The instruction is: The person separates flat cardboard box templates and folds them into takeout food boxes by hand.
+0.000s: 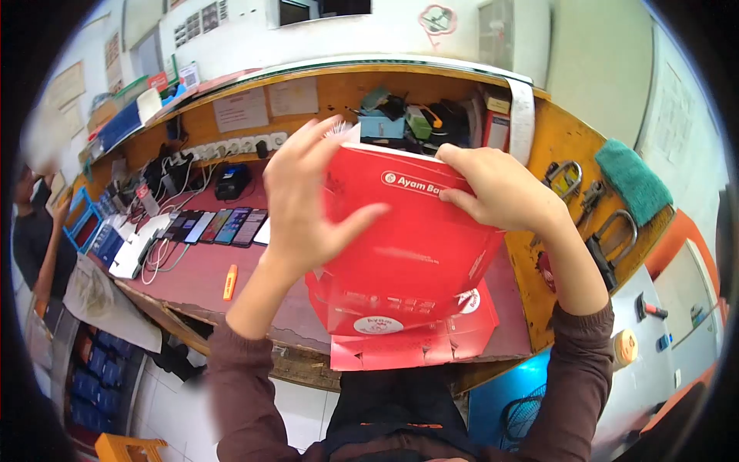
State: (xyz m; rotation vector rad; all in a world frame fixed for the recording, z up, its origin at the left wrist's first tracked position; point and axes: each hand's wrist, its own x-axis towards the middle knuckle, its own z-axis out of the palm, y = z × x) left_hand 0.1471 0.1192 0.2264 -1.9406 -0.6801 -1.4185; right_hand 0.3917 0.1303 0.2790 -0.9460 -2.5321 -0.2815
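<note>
A red cardboard food box [400, 239] with white print, part of which reads "Ayam", is tilted up in front of me over the desk. My right hand [500, 189] grips its top right edge, thumb and fingers bent over the rim. At the upper left side, my left hand [304, 200] is slightly blurred, with fingers apart and thumb stretched across the red face. Whether its palm touches the card is hard to tell. Beneath the box lies more red cardboard [416, 350] with flaps along the desk's front edge; I cannot tell whether it is a separate piece.
Several phones [223, 225] lie in a row at left, near an orange marker [230, 282] and white cables. Behind runs a power strip [239, 145]. Padlocks [613, 246] and a green towel [633, 181] are on the right ledge. Another person [42, 231] stands at far left.
</note>
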